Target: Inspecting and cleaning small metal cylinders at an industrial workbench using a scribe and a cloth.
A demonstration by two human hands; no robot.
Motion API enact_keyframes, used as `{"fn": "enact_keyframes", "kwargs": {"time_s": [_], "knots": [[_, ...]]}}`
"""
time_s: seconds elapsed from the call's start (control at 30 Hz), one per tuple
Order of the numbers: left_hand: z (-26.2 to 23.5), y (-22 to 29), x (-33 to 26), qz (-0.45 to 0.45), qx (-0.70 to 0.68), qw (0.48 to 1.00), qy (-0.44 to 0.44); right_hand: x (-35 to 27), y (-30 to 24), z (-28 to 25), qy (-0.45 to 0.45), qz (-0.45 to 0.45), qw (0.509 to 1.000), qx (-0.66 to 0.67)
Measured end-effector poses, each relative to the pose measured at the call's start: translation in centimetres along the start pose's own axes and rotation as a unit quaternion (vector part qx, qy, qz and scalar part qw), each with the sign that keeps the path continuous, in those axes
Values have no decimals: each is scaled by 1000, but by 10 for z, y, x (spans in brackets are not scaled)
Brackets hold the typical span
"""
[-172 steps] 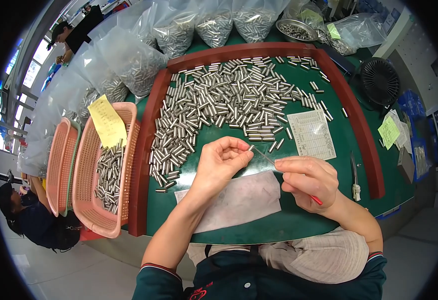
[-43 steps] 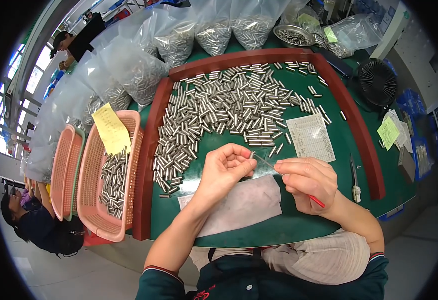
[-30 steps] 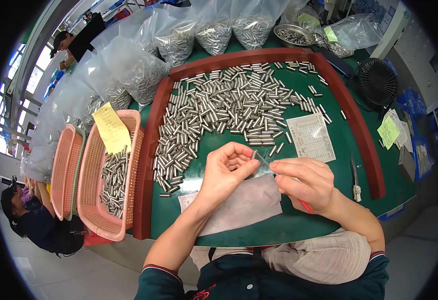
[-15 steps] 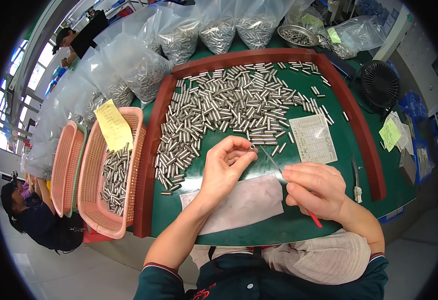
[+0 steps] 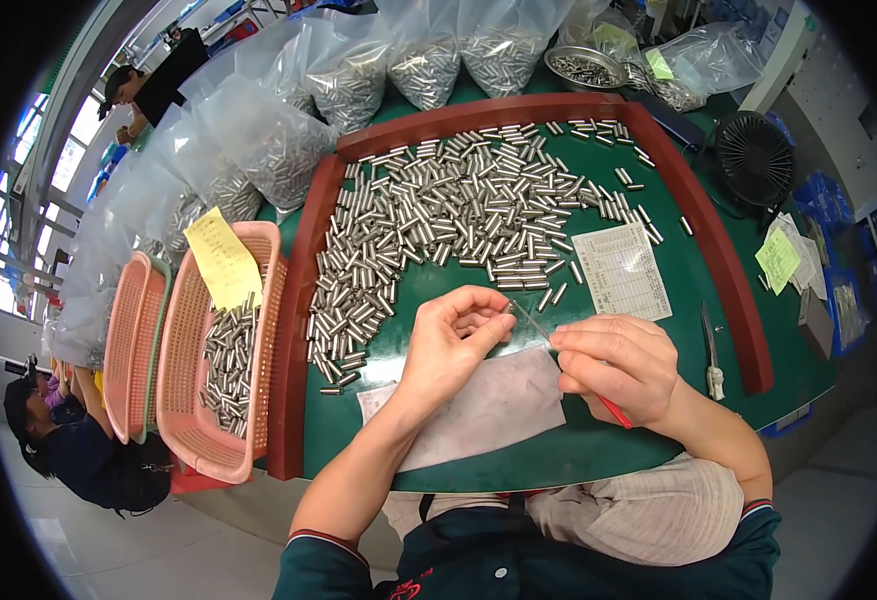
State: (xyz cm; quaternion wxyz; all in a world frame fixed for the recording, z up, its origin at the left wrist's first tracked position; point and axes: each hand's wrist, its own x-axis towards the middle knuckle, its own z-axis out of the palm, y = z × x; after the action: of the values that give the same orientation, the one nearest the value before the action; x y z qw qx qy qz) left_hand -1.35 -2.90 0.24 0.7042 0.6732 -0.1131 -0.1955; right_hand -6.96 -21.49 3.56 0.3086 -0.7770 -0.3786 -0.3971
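Note:
My left hand is closed in a pinch over the cloth's upper edge; a small metal pin, mostly hidden by the fingers, shows only at its end. In my right hand is a thin tool with a slim grey metal shaft and a red handle, like a needle file. The shaft's tip meets the left fingertips at the pin's end. Beyond the hands, many loose shiny metal pins are heaped on the green tabletop. A stained whitish cloth lies flat under my hands.
Dark red wooden rails frame the pins. At left stand pink baskets, one holding pins and a yellow note. Bags of pins line the back. To the right are a printed sheet, tweezers and a black fan.
Both hands have shifted slightly; the right one has moved a little up and left, with the tool's shaft still at the left fingertips. The view has tilted slightly.

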Motion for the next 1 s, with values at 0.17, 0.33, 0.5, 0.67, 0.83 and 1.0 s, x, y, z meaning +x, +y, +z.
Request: {"fn": "enact_keyframes", "kwargs": {"time_s": [0.17,0.33,0.5,0.67,0.83,1.0], "knots": [[-1,0,0,5,30,1000,5,-1,0,1,2,8,1000,8],[0,3,-2,41,113,993,13,-1,1,2,-5,32,999,35],[-1,3,-1,54,103,993,37,-2,0,4,-13,46,998,36],[3,7,-2,127,161,976,68,-2,-1,-1,-32,18,999,35],[8,12,-3,139,202,969,41,-6,-5,-4,-13,-4,999,49],[-3,5,-1,106,183,973,92,5,-7,-8,-51,8,996,74]]}}
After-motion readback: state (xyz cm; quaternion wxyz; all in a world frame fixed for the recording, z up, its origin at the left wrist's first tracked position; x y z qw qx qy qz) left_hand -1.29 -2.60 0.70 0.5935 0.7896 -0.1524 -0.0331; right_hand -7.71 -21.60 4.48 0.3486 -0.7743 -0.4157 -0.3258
